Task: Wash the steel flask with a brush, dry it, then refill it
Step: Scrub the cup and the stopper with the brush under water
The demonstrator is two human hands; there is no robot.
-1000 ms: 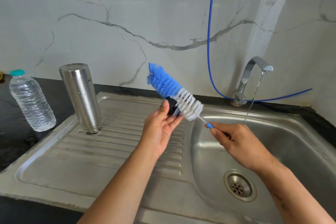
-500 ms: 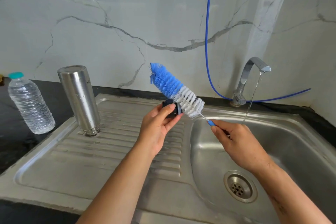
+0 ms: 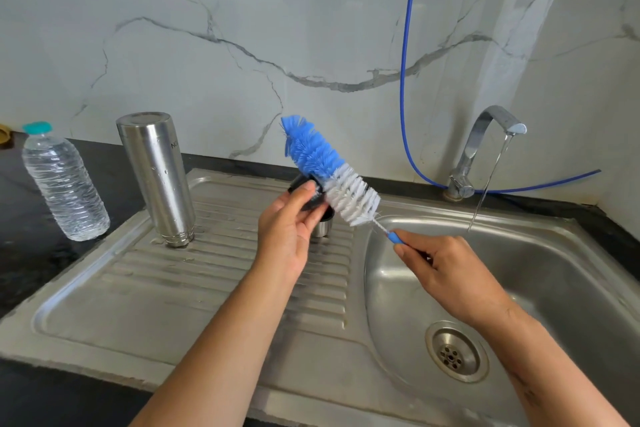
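The tall brushed-steel flask [image 3: 156, 177] stands mouth-down on the ribbed drainboard of the stainless sink [image 3: 104, 288], beads of water on its side, well left of both hands. Over the drainboard, the left hand [image 3: 289, 229] pinches the flask's small black-and-steel cap [image 3: 317, 208] between thumb and fingers, and the right hand [image 3: 450, 274] is curled round the blue handle of the blue-and-white bottle brush [image 3: 332, 173], white bristles pressed against the cap.

Risks from here: that cap looks wet and the hold is only fingertips, so a firm scrub could flick it onto the drainboard or into the basin. The upturned flask sits on a narrow mouth on ridged steel; a stray elbow could topple it. And the chrome tap [image 3: 485, 146] is running a thin stream, with nothing under it.

Hard to read: the cap's inside is hidden behind fingers and bristles, the brush handle vanishes into the right palm, and the clear plastic water bottle with teal lid [image 3: 64, 187] stands on the black counter beside the sink. No drying cloth is visible.
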